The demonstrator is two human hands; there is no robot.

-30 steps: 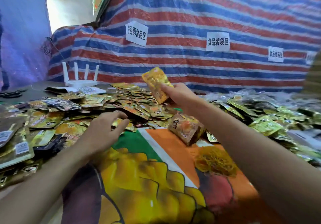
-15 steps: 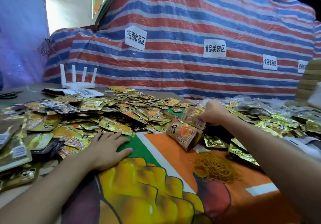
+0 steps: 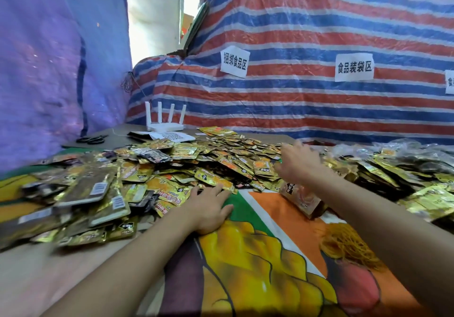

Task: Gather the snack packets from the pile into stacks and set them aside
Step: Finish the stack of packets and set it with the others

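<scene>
One stack (image 3: pixel 297 199) stands beside the barely dented pile (image 3: pixel 172 166) of snack packets on the worktop (image 3: pixel 36 279). Left hand (image 3: pixel 208 208) lies flat at its edge; right hand (image 3: pixel 299 165), blurred, seems spread and empty over it.

Left hand (image 3: pixel 208 209) flat, right hand (image 3: pixel 301 166) reaching.
The left lies palm down, fingers spread toward 1 o'clock; the right, a little blurred, stretches toward 11 o'clock with its fingers loosely spread.
</scene>
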